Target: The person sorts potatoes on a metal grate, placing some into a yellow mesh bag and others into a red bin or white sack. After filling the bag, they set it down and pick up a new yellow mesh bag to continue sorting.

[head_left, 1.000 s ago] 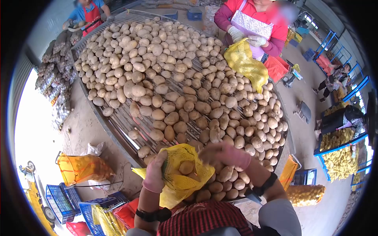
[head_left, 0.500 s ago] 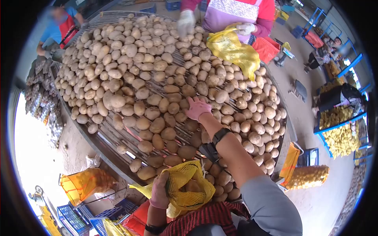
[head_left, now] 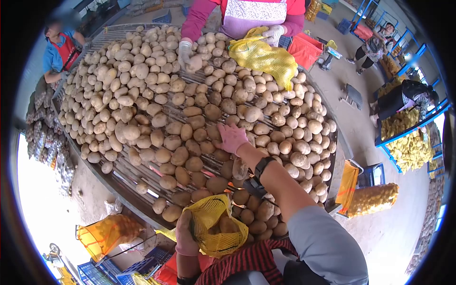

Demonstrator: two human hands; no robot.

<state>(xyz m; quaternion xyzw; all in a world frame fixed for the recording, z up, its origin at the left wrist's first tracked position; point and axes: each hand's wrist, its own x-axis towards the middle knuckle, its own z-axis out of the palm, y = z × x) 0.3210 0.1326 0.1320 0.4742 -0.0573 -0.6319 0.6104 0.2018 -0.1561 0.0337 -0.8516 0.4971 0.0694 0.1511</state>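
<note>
My left hand, in a pink glove, is closed on the left edge of a yellow mesh bag. The bag's mouth gapes upward at the near edge of the sorting table, with some potatoes inside. My right hand, also in a pink glove, reaches over the middle of the table with fingers apart, palm down on the potatoes. What lies under its palm is hidden. A dark strap-like object shows below my right wrist.
Potatoes cover much of the slatted table. Opposite, a co-worker's gloved hand is at a potato; the other holds a yellow mesh bag. Another person stands far left. Orange bags and blue crates stand nearby.
My right hand has shifted slightly left and down in view, still over the potatoes. The co-worker's hand opposite has moved left to a potato. The whole view has shifted somewhat.
</note>
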